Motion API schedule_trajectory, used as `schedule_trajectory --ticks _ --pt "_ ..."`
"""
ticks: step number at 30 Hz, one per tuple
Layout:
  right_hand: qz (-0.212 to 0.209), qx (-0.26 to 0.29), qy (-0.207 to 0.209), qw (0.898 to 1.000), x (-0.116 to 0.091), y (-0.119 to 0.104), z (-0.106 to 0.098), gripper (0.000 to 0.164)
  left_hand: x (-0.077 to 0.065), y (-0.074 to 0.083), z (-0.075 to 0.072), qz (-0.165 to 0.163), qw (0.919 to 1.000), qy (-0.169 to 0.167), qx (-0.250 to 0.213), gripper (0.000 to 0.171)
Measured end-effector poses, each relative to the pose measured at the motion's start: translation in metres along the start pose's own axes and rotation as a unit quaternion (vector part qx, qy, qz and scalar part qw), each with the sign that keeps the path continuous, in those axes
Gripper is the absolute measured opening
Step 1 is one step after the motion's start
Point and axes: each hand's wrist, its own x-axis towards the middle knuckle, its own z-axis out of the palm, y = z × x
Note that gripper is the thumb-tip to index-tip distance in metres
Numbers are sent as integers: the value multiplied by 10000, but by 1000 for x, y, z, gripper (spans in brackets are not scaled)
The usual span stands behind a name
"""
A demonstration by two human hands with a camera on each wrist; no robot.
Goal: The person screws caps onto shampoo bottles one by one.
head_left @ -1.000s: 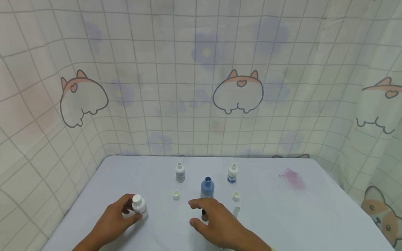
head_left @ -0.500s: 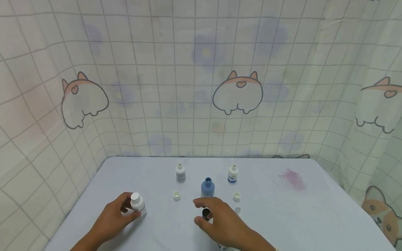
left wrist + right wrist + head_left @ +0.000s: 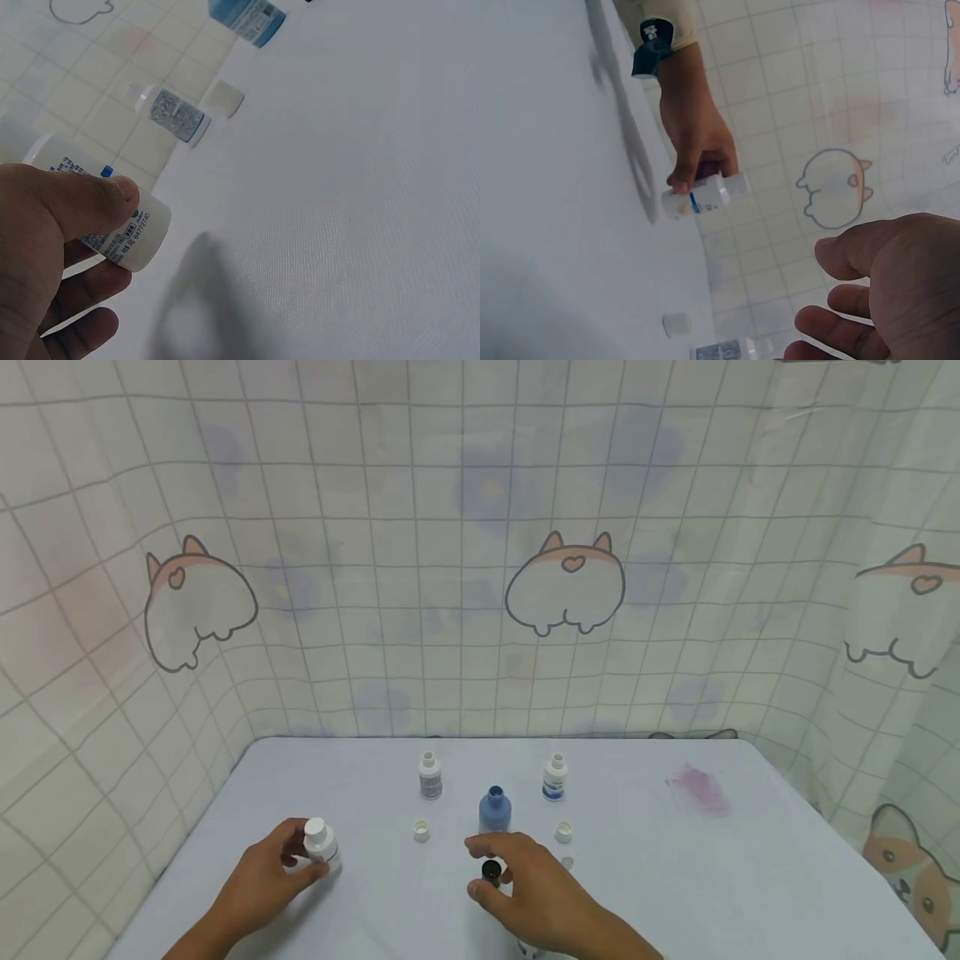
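Observation:
In the head view my left hand [image 3: 262,877] grips a white bottle [image 3: 322,843] with its white cap on, at the table's left. The left wrist view shows the thumb across the printed label of this bottle [image 3: 131,225], its base off the table. My right hand [image 3: 536,889] is at the middle, thumb and fingers spread apart and holding nothing. Between its thumb and forefinger appears a black round cap [image 3: 491,870]; what lies below it is hidden. Just behind stands a blue bottle [image 3: 495,810] without a cap, its lower part covered by the hand.
Two uncapped white bottles stand farther back, one left [image 3: 431,777] and one right [image 3: 554,778]. In front of each lies a white cap, left [image 3: 422,832] and right [image 3: 563,832]. A pink stain [image 3: 699,789] marks the white table [image 3: 712,885]. Patterned curtain [image 3: 375,610] surrounds it.
My left hand has moved slightly left and up with the white bottle. My right hand has shifted a little right, and the black cap shows more clearly between its fingers.

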Motion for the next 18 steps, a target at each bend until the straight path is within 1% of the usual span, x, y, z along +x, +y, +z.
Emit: schedule_trajectory --ticks 7,15,18 --pt "-3 38 2 10000 -1 2 -1 44 2 -1 -2 -76 9999 -87 25 57" --pt "170 71 -52 9998 -2 3 -3 45 6 -3 -5 7 10000 -1 41 55" --pt "146 80 -32 9999 -3 4 -4 45 7 -5 -6 76 9999 50 49 54"
